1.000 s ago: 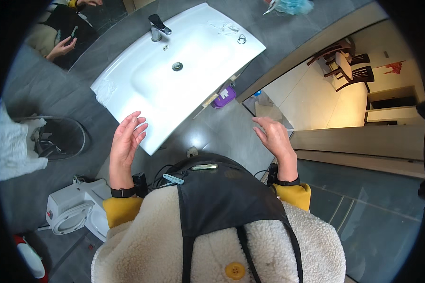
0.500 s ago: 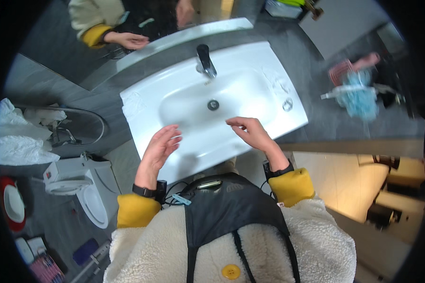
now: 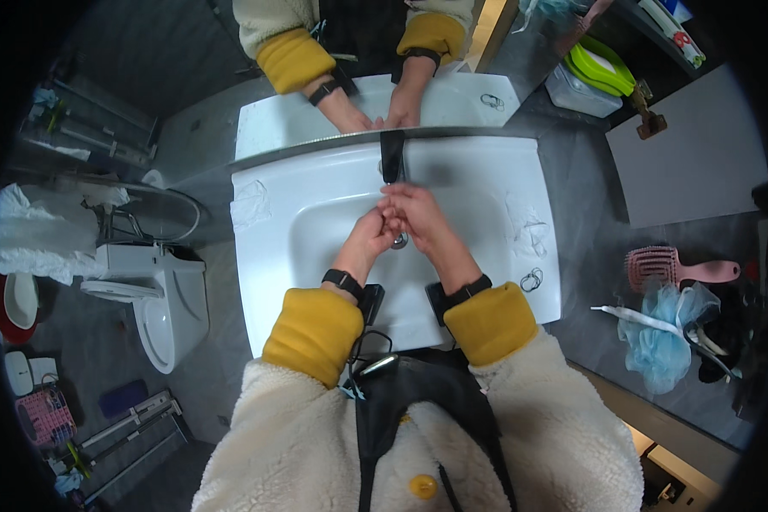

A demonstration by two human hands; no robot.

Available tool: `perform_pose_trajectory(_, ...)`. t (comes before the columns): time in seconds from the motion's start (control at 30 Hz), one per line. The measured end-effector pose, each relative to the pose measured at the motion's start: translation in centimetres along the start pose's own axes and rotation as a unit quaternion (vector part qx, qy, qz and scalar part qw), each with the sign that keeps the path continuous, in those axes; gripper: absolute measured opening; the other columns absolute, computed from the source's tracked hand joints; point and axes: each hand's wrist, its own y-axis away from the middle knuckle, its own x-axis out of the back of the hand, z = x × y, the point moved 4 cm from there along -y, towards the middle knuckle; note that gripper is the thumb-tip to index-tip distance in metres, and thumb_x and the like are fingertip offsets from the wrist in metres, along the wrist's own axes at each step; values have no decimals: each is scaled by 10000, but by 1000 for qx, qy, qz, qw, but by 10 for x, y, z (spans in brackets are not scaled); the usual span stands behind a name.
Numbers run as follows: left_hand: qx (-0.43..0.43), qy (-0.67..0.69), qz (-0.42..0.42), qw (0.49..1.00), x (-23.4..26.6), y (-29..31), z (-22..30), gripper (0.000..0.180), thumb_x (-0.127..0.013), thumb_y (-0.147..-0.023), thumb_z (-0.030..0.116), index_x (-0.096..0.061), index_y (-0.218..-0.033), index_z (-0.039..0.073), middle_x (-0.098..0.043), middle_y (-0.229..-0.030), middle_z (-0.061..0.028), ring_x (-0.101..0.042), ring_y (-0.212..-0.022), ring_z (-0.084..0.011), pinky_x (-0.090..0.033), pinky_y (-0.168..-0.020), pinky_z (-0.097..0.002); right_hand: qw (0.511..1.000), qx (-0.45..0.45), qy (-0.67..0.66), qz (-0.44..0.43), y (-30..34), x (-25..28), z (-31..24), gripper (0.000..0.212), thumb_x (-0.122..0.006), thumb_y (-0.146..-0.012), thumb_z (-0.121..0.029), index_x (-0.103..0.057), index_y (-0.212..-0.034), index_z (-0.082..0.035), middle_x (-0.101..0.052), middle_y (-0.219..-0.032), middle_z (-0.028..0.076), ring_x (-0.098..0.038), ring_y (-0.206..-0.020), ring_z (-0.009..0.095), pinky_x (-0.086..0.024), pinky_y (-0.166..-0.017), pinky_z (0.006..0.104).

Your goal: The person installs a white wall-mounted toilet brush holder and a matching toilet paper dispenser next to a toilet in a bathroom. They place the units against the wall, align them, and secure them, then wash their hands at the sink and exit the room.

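Both bare hands meet over the white washbasin (image 3: 269, 282), just in front of the black-handled tap (image 3: 392, 158). My left hand (image 3: 369, 237) is cupped with its fingers under and against the other hand. My right hand (image 3: 414, 211) has its fingers stretched out across the left fingertips, near the spout. No object shows in either hand. Parts of the left fingers are hidden by the right ones. Beneath the hands, the drain (image 3: 400, 241) is partly visible. Dark bands circle both wrists, below yellow cuffs.
A crumpled clear wrapper (image 3: 529, 235) and dark hair ties (image 3: 531, 280) lie on the right rim, another wrapper (image 3: 250, 203) on the left. A pink hairbrush (image 3: 683, 269) and blue bath puff (image 3: 661, 341) rest on the counter. The mirror edge (image 3: 316, 152) runs behind the tap.
My hands were apart over the front of the basin; they have moved forward and together beneath the tap. The view has turned and shifted, so the basin sits straighter.
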Motion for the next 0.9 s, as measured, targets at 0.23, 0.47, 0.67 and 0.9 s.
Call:
perform_pose_trajectory(0.23,-64,-146,195,968,-7,-31,-14,186,-433,-1030,159,-576,-1061,45,-641,-862,-61,-625,-722,-180,-551,-641,-337,996,63,7,-60,-1,-5,-10,320,-425,-850,79,-587,-1121,30,-664,-897,82,-589,-712,104,-474,-592,199)
perform_pose_trajectory(0.47,-23,-129,150,980,13,-35,-28,236,-431,-1041,221,-569,-1141,59,-639,-904,-41,-611,-793,-176,-533,-695,-353,975,90,21,202,-21,38,82,237,-441,-1000,-181,-579,-1125,-33,-617,-1063,75,-577,-899,165,-496,-800,330)
perform_pose_trajectory(0.67,-46,-285,141,947,20,-24,-52,311,-457,-1038,349,-562,-1192,100,-635,-1035,-96,-599,-1021,-226,-493,-852,-390,986,-48,-136,80,-70,57,124,322,-420,-1038,-324,-562,-1157,-60,-597,-1114,66,-566,-981,178,-480,-867,343)
perform_pose_trajectory(0.9,-24,-213,228,950,48,-32,-45,335,-450,-1029,370,-565,-1130,71,-624,-985,-92,-594,-903,-243,-505,-778,-416,990,-69,-86,84,-45,44,126,400,-396,-1049,-426,-548,-1203,-89,-589,-1146,59,-561,-1041,182,-465,-907,339)
